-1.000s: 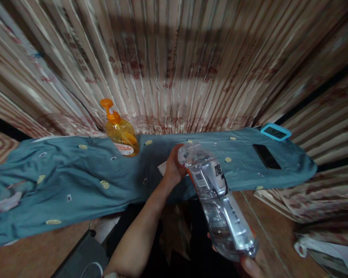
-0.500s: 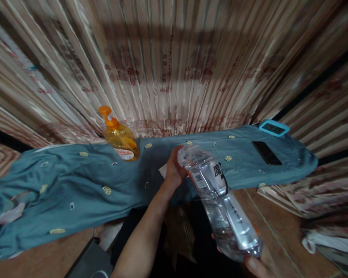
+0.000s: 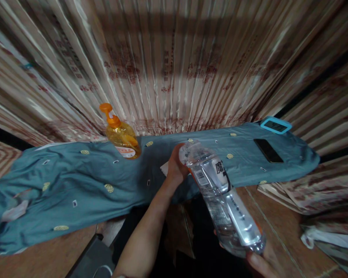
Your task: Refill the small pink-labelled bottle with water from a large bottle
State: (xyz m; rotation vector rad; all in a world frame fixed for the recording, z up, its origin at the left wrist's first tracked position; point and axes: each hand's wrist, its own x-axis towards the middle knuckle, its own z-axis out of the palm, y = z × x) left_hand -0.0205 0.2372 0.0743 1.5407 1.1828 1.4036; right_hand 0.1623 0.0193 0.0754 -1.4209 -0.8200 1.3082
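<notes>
Over the lap (image 3: pixel 203 227) and the near edge of a teal cloth (image 3: pixel 124 173), as seen from the head camera, holds a clear plastic bottle (image 3: pixel 226 208) by both ends. Tilts it well away from upright, pointing the far end leftward over the cloth and the near end rightward, toward the body, above the brown floor (image 3: pixel 281 224). Turns a silvery label (image 3: pixel 240 220) with dark characters and a barcode toward the camera.

Curls the left hand (image 3: pixel 176 164) round the far end, gripping the plastic there; cannot tell the exact placing of its fingers, mostly hidden behind the bottle. Closes the right hand (image 3: pixel 258 262) on the near end, laying the thumb against one side and showing fingertips at the other.

Just beside the left hand, shows the edge of a small white piece (image 3: pixel 164 168) on the cloth, too covered to name. Farther left, shows an amber pump bottle (image 3: pixel 123 141) with an orange top, standing near the pleated, red-printed curtain (image 3: pixel 168 77). To the right, shows a dark phone (image 3: pixel 268 151) lying flat, and just behind it a blue-framed digital clock (image 3: pixel 276 125) with digits too blurred to read. At the lower left, shows part of a grey object (image 3: pixel 89 258).
</notes>
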